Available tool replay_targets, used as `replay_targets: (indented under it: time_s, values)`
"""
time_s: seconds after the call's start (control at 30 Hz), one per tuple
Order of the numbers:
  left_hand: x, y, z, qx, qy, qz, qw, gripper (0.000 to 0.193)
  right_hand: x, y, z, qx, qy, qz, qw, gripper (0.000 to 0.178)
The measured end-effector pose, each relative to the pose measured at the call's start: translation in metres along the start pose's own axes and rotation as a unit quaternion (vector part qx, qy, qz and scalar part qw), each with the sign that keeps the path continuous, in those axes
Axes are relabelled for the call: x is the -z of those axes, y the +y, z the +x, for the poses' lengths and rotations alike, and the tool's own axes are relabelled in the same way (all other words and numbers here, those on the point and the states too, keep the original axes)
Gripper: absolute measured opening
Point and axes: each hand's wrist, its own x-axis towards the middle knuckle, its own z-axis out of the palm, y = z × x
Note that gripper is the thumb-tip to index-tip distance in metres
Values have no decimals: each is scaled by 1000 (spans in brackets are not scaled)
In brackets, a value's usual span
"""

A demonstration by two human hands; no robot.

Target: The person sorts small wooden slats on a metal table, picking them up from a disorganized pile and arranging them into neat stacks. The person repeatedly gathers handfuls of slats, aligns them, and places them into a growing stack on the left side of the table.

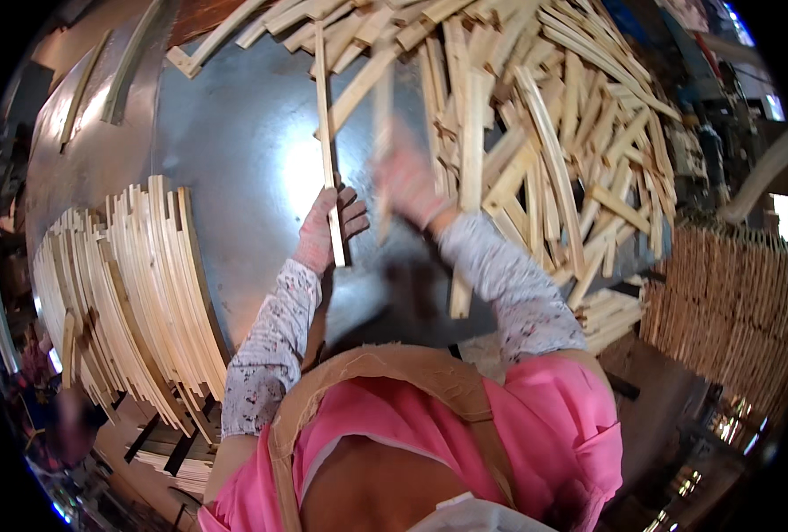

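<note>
My left hand point(323, 226), in a pinkish work glove with dark fingers, holds a narrow wooden strip point(322, 115) near its lower end. The thumb lies across the strip, which points away from me over the metal table point(234, 133). Just to the right, my right hand point(410, 184) is smeared by motion. A second wooden strip point(383, 106), also blurred, runs upright through its grip. Loose wooden strips point(474, 133) lie in a jumbled heap beyond and to the right of this hand.
Strips stand in neat, closely packed rows point(128, 284) at the table's left. Two longer strips lie on a surface point(101, 80) at the far left. A tall bundled stack of wood point(722, 306) is at the right. Another person point(61, 417) is partly visible at lower left.
</note>
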Motion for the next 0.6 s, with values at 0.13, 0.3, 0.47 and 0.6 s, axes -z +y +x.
replay_targets:
  time_s: [0.13,0.3,0.47,0.6]
  values:
    - [1,-6,-32,15,145,133,980,61,15,-49,-145,85,-95,-147,981,72]
    - [36,28,-127,-16,298,451,841,87,58,22,-202,-156,79,-361,916,85]
    - [57,42,-246,87,458,766,443,79,80,41,-206,-246,21,-315,917,72]
    - [138,27,-334,13,515,801,306,70,79,12,-213,-262,-10,57,963,44]
